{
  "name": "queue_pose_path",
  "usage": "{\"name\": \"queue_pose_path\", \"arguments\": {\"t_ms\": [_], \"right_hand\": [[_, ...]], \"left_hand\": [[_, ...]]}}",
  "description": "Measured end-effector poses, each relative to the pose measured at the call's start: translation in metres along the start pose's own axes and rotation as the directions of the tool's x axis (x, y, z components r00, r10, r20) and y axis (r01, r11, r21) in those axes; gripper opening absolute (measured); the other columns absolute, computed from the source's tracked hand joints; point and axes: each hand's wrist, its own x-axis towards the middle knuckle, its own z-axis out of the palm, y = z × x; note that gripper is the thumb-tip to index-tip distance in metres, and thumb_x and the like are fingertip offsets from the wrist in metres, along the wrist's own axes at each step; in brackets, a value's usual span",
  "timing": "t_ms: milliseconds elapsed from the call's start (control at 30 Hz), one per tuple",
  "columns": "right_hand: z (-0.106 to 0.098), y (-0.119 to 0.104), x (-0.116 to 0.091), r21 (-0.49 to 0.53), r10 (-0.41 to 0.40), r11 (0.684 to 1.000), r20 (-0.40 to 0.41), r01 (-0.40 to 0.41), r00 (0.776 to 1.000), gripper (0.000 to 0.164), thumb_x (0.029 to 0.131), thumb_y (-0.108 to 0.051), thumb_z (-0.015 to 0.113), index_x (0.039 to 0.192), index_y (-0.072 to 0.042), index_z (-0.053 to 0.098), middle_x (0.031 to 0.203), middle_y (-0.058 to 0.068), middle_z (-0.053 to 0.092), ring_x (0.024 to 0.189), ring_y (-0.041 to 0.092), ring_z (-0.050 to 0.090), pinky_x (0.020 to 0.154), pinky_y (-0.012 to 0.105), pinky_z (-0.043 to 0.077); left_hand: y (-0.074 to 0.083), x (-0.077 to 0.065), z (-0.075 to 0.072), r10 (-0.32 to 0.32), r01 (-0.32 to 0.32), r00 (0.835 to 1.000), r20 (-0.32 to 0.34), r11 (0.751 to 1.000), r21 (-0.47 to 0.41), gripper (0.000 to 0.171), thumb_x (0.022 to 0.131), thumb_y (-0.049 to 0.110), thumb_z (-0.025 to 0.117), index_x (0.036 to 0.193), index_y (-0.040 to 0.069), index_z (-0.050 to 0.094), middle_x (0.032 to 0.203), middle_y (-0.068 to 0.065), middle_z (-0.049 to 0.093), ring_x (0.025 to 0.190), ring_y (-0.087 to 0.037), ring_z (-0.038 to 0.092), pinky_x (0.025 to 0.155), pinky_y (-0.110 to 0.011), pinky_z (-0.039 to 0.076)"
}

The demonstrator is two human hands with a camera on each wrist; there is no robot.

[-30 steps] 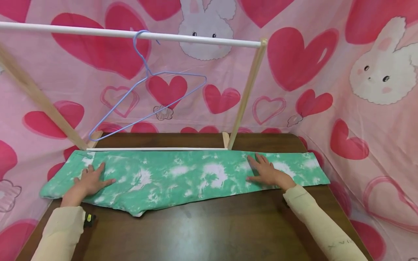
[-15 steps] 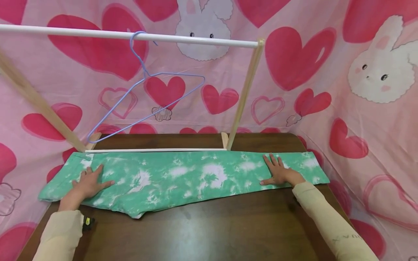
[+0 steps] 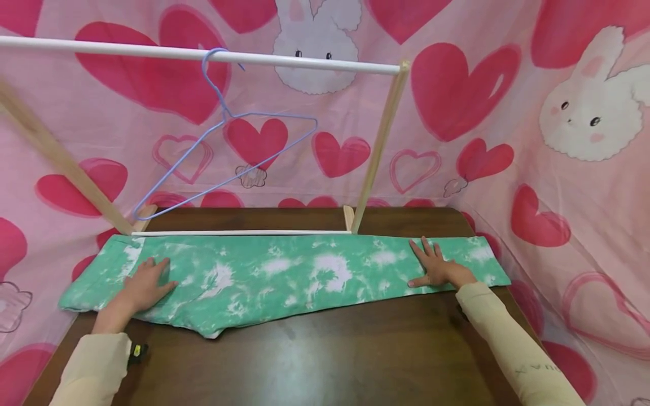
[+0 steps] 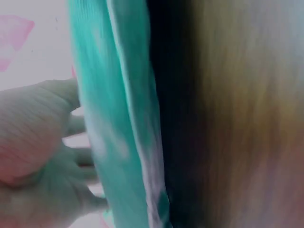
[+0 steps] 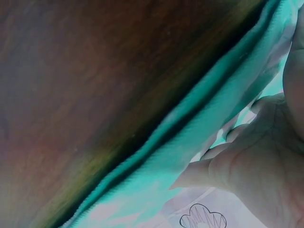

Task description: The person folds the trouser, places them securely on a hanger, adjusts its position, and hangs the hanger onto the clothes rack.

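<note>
Smoothing of green tie-dye trousers (image 3: 284, 276), folded lengthwise across the bench (image 3: 325, 361).
Left hand (image 3: 144, 287) and right hand (image 3: 439, 270) press flat, fingers spread; lifting them likely calls for a pinching grip.

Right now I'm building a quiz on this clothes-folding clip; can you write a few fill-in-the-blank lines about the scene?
1. The green-and-white garment lies flat on the dark ____ table.
2. The blue wire hanger hangs from the white ____.
3. Both the left hand and the right hand rest on the ____.
4. The backdrop shows hearts and ____.

Missing words: wooden; rail; garment; bunnies
</note>
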Motion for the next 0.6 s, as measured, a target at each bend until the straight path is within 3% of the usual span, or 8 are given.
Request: {"name": "queue_pose_path", "arguments": {"t_ms": [67, 133, 233, 333, 433, 600], "right_hand": [[0.002, 0.0, 0.001, 0.005, -0.003, 1.0, -0.002, 0.003, 1.0, 0.128, 0.081, -0.066, 0.074, 0.163, -0.013, -0.009, 0.164, 0.027, -0.023, 0.147, 0.058, -0.018, 0.097, 0.091, 0.002], [0.003, -0.001, 0.001, 0.011, -0.005, 1.0, -0.007, 0.005, 1.0, 0.127, 0.081, -0.066, 0.074, 0.163, -0.014, -0.009, 0.165, 0.026, -0.023, 0.147, 0.057, -0.018, 0.097, 0.09, 0.002], [0.003, -0.001, 0.0, 0.022, -0.005, 1.0, -0.01, 0.005, 1.0, 0.127, 0.082, -0.065, 0.074, 0.163, -0.014, -0.008, 0.165, 0.026, -0.023, 0.147, 0.057, -0.019, 0.097, 0.09, 0.001], [0.004, -0.001, -0.001, 0.026, -0.005, 1.0, -0.008, 0.005, 1.0, 0.126, 0.082, -0.065, 0.074, 0.163, -0.015, -0.008, 0.165, 0.025, -0.023, 0.148, 0.056, -0.019, 0.097, 0.09, 0.001], [0.004, 0.0, 0.0, 0.025, -0.003, 1.0, -0.011, 0.003, 1.0, 0.127, 0.081, -0.066, 0.074, 0.163, -0.015, -0.008, 0.165, 0.025, -0.022, 0.148, 0.056, -0.019, 0.097, 0.091, 0.001], [0.004, 0.001, -0.001, 0.024, -0.009, 1.0, -0.013, 0.01, 1.0, 0.126, 0.082, -0.066, 0.074, 0.163, -0.014, -0.008, 0.165, 0.026, -0.022, 0.147, 0.057, -0.019, 0.097, 0.091, 0.001]], "left_hand": [[0.019, -0.002, 0.006, 0.105, -0.107, 0.992, -0.07, 0.994, -0.025, 0.058, 0.091, 0.012, 0.072, 0.135, -0.018, 0.048, 0.137, -0.052, 0.036, 0.124, -0.066, 0.04, 0.095, -0.078, 0.036], [0.044, -0.005, 0.012, 0.197, -0.205, 0.973, -0.117, 0.977, -0.061, 0.052, 0.089, 0.008, 0.075, 0.132, -0.014, 0.056, 0.14, -0.048, 0.041, 0.124, -0.062, 0.047, 0.098, -0.071, 0.041], [0.084, -0.012, 0.022, 0.273, -0.283, 0.956, -0.109, 0.955, -0.085, 0.053, 0.089, 0.017, 0.078, 0.134, -0.004, 0.061, 0.146, -0.035, 0.047, 0.126, -0.052, 0.054, 0.099, -0.065, 0.047], [0.118, -0.02, 0.033, 0.344, -0.348, 0.937, -0.065, 0.934, -0.075, 0.06, 0.086, 0.029, 0.082, 0.136, 0.004, 0.062, 0.149, -0.025, 0.05, 0.132, -0.045, 0.052, 0.1, -0.061, 0.048], [0.14, -0.027, 0.045, 0.425, -0.426, 0.904, -0.037, 0.904, -0.025, 0.064, 0.082, 0.033, 0.085, 0.135, 0.006, 0.063, 0.148, -0.021, 0.052, 0.132, -0.041, 0.053, 0.101, -0.058, 0.049], [0.158, -0.031, 0.064, 0.552, -0.544, 0.833, -0.036, 0.83, 0.126, 0.058, 0.084, 0.028, 0.085, 0.133, 0.006, 0.065, 0.141, -0.019, 0.058, 0.126, -0.036, 0.059, 0.1, -0.053, 0.051]]}}
